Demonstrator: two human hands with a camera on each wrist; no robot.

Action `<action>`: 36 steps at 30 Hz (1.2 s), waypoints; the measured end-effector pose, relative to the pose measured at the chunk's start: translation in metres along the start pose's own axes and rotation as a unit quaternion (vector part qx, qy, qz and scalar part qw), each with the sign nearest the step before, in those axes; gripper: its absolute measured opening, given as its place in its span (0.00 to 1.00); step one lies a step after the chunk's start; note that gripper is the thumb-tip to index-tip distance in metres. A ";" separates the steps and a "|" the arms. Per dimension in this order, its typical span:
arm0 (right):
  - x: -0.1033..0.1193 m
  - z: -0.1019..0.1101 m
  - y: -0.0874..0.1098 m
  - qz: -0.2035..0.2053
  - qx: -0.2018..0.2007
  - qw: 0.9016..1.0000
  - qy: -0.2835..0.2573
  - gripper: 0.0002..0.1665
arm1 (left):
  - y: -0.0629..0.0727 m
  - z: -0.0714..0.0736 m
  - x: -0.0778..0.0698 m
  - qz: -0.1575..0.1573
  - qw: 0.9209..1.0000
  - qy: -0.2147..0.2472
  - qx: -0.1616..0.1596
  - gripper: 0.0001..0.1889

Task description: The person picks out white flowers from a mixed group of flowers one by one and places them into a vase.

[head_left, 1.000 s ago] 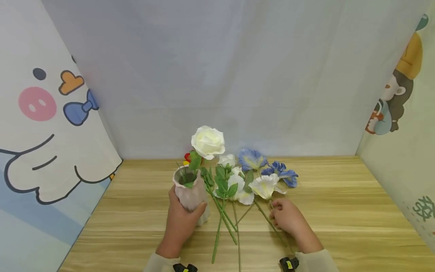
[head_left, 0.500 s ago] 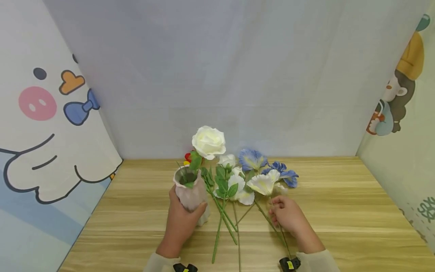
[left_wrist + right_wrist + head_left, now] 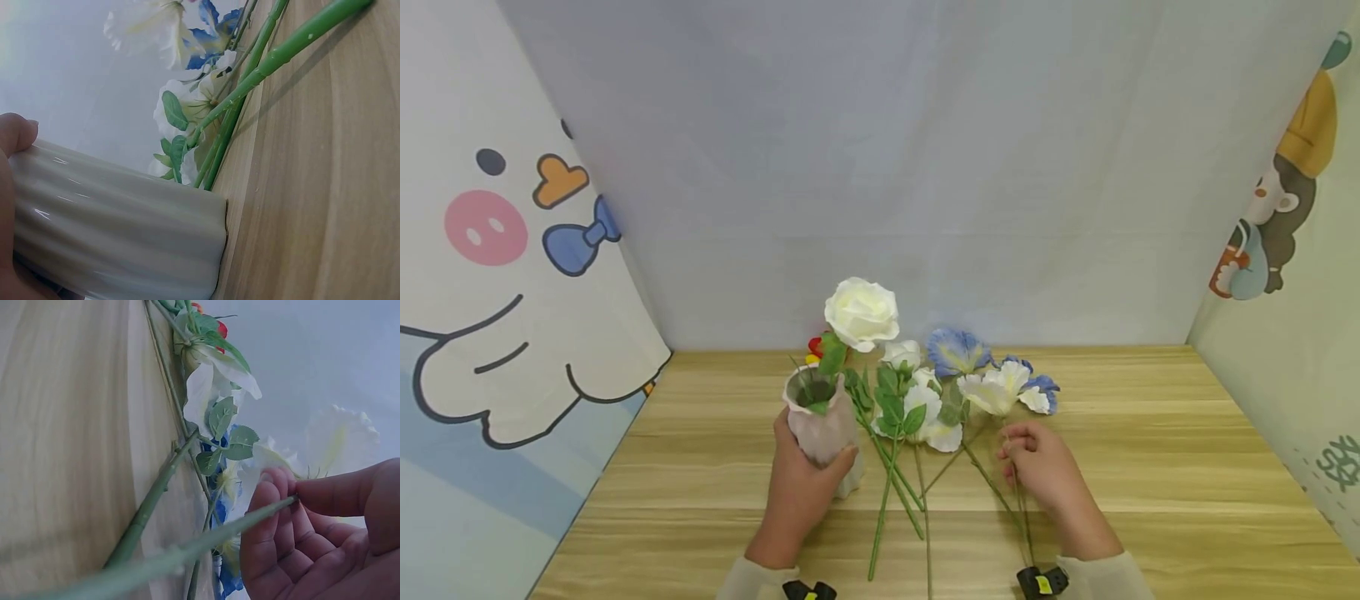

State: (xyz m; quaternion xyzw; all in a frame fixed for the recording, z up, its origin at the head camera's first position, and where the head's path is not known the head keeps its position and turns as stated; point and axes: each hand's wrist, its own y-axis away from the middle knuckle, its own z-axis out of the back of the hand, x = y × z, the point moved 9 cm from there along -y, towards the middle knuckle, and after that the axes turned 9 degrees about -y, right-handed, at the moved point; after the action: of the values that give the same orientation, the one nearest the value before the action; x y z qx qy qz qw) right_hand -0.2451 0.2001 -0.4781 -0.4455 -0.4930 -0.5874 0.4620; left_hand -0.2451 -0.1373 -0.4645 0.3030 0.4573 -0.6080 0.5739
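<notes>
My left hand (image 3: 805, 493) grips a pale ribbed vase (image 3: 824, 437) around its side, and in the left wrist view the vase (image 3: 125, 228) stands with its base on the table. A large white rose (image 3: 861, 314) with green leaves rises out of the vase's mouth. To the right, my right hand (image 3: 1047, 468) pinches the stem of a white ruffled flower (image 3: 996, 388) between thumb and fingers. The right wrist view shows this green stem (image 3: 212, 539) running through the fingertips, the white bloom (image 3: 340, 439) beyond them. How far the rose's stem reaches inside the vase is hidden.
Between the hands, white flowers (image 3: 936, 433) lie with crossed green stems (image 3: 883, 518) on the wooden table (image 3: 715, 467). Blue flowers (image 3: 957, 352) lie behind them. A red bloom (image 3: 816, 346) shows behind the vase. A pale curtain (image 3: 880, 167) borders the table's back.
My right hand has lifted the white ruffled flower slightly, its bloom shifting up and to the right and now covering part of the blue flowers. My left hand and the vase stay in place.
</notes>
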 end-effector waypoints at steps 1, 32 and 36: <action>0.001 0.000 0.000 0.000 0.000 1.000 -0.003 0.15 | 0.000 0.000 0.000 -0.001 1.000 0.000 -0.001 0.54; 0.042 -0.010 0.013 0.082 0.035 0.989 -0.120 0.15 | -0.001 0.001 0.000 0.000 1.000 -0.008 -0.013 0.54; 0.048 -0.012 0.017 0.109 0.056 0.985 -0.119 0.13 | -0.001 0.001 0.000 0.003 1.000 -0.007 -0.011 0.54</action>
State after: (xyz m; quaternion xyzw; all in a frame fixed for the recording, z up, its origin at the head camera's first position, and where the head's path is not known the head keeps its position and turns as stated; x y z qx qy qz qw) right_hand -0.2374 0.1816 -0.4296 -0.5365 -0.5253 -0.4480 0.4853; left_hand -0.2455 -0.1381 -0.4641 0.2937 0.4589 -0.6034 0.5823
